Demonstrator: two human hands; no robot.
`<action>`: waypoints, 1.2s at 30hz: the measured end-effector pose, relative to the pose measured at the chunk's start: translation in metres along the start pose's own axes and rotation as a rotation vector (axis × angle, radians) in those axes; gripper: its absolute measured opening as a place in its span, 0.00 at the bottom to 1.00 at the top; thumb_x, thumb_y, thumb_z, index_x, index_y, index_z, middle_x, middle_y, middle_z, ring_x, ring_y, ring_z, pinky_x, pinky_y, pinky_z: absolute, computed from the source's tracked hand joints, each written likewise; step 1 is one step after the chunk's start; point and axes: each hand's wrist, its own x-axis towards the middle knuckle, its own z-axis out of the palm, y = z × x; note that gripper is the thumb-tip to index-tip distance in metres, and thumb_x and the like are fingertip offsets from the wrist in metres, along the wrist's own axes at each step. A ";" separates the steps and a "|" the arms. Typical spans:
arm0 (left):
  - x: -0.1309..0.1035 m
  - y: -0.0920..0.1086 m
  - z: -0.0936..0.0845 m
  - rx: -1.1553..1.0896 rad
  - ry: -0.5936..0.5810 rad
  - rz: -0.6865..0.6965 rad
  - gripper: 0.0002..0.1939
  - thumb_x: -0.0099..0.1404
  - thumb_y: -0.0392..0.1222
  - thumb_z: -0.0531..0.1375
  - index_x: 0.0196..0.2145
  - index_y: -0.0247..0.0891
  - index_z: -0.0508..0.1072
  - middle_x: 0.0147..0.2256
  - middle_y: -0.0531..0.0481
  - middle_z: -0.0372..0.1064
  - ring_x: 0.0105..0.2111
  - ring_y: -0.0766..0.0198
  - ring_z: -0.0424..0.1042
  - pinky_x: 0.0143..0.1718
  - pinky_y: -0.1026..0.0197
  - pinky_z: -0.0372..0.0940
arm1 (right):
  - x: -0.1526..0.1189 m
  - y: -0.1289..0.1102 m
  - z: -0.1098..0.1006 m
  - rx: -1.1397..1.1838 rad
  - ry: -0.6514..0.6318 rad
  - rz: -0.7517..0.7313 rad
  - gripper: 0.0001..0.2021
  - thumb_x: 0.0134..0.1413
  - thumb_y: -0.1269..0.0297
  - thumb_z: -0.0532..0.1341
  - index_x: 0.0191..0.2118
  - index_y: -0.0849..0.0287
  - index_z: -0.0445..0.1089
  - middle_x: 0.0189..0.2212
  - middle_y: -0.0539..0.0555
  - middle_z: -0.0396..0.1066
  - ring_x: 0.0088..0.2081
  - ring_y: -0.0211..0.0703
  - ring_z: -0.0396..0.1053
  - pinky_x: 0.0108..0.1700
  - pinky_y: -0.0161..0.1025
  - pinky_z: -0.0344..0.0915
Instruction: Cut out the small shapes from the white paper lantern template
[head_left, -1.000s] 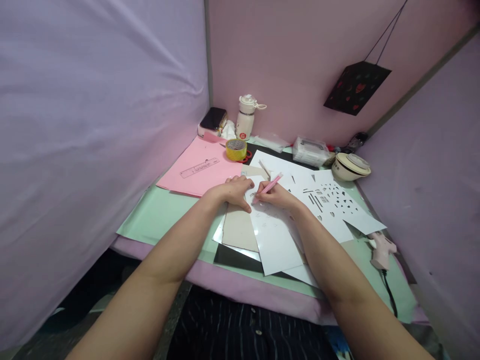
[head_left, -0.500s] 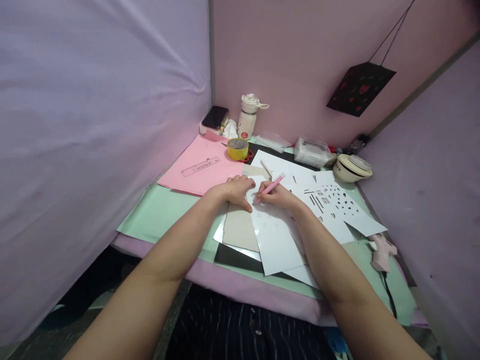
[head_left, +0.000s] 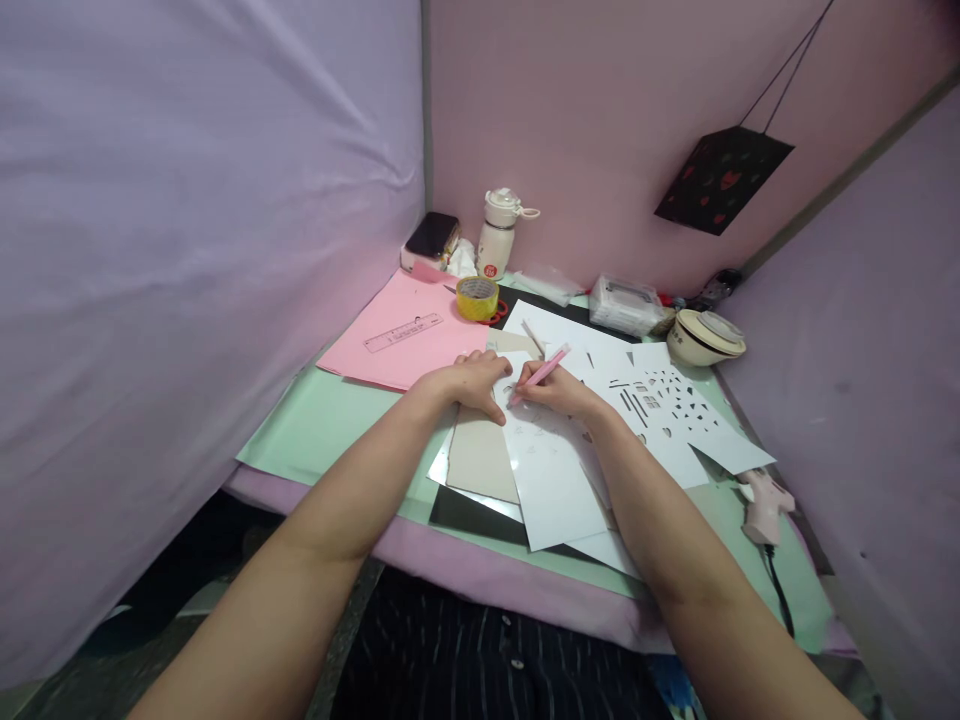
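Observation:
My right hand (head_left: 551, 388) grips a slim pink craft knife (head_left: 546, 369) like a pen, its lower end on a white paper sheet (head_left: 559, 495). The tip is too small to make out. Faint drawn shapes show on this sheet. My left hand (head_left: 480, 384) lies with fingers spread across the sheet's left edge and the grey-beige cardboard (head_left: 484, 455) under it, thumb close to the knife. To the right, a white sheet with many cut-out holes (head_left: 675, 440) partly lies beneath my right forearm.
Pink paper (head_left: 375, 315) carries a clear ruler (head_left: 403, 333). Yellow tape (head_left: 477, 299), red-handled scissors (head_left: 497, 314) and a white bottle (head_left: 496, 240) stand behind. At right are a plastic case (head_left: 626, 305), a bowl (head_left: 701, 340) and a pink glue gun (head_left: 765, 505) with a cord.
Both hands keep nearly the same place, the knife still on the sheet. The whole view has shifted very slightly.

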 end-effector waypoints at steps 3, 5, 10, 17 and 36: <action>0.000 0.001 0.000 -0.001 -0.001 -0.001 0.47 0.43 0.65 0.68 0.57 0.44 0.61 0.56 0.39 0.60 0.57 0.43 0.59 0.55 0.46 0.57 | -0.001 0.000 0.000 0.001 0.017 0.003 0.11 0.49 0.56 0.65 0.28 0.57 0.65 0.26 0.49 0.71 0.25 0.36 0.57 0.27 0.36 0.52; 0.000 0.000 0.000 -0.001 0.000 0.000 0.47 0.43 0.64 0.68 0.57 0.44 0.61 0.56 0.39 0.60 0.57 0.43 0.58 0.55 0.46 0.57 | -0.002 -0.001 0.000 0.006 0.028 0.010 0.11 0.49 0.56 0.64 0.28 0.57 0.65 0.26 0.49 0.70 0.25 0.36 0.57 0.27 0.35 0.52; 0.002 -0.003 0.002 -0.011 0.009 0.014 0.48 0.42 0.66 0.67 0.57 0.43 0.61 0.56 0.39 0.60 0.57 0.41 0.58 0.55 0.46 0.57 | -0.003 -0.002 0.000 0.028 -0.005 0.006 0.11 0.49 0.57 0.65 0.28 0.57 0.65 0.29 0.52 0.72 0.28 0.39 0.62 0.29 0.36 0.55; 0.002 -0.003 0.002 -0.011 0.009 0.007 0.47 0.42 0.66 0.67 0.56 0.45 0.61 0.56 0.41 0.59 0.57 0.42 0.58 0.55 0.46 0.56 | -0.002 0.000 0.001 0.018 -0.007 -0.002 0.09 0.48 0.59 0.65 0.28 0.57 0.67 0.30 0.53 0.73 0.30 0.41 0.64 0.31 0.38 0.58; 0.002 -0.003 0.003 0.007 0.014 0.013 0.47 0.42 0.66 0.67 0.57 0.44 0.61 0.56 0.41 0.59 0.56 0.43 0.58 0.55 0.46 0.57 | 0.000 0.000 0.002 0.017 0.010 -0.019 0.09 0.50 0.59 0.65 0.28 0.57 0.65 0.30 0.53 0.75 0.29 0.40 0.65 0.30 0.37 0.57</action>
